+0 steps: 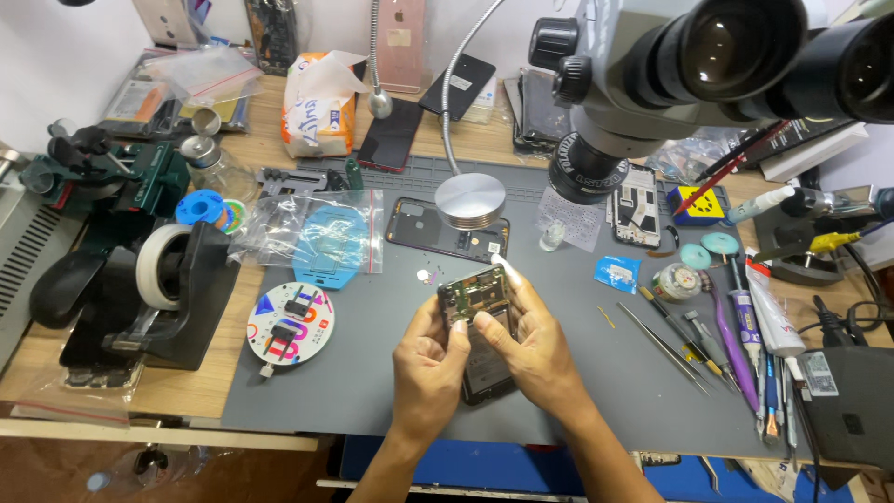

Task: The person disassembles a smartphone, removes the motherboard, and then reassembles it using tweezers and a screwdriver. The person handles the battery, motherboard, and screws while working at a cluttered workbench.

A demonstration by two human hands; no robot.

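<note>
— So what is being held over the grey work mat (577, 373)?

— An opened phone (480, 312) is being gripped by both the left hand (426, 365) and the right hand (526, 340), fingers closed on its edges. Tweezers (666, 346) are lying right of them, a tape dispenser (168, 289) left, a microscope (689, 65) beyond.

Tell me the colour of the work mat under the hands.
The work mat is plain grey, seen best in the head view, around both hands holding the opened phone.
</note>
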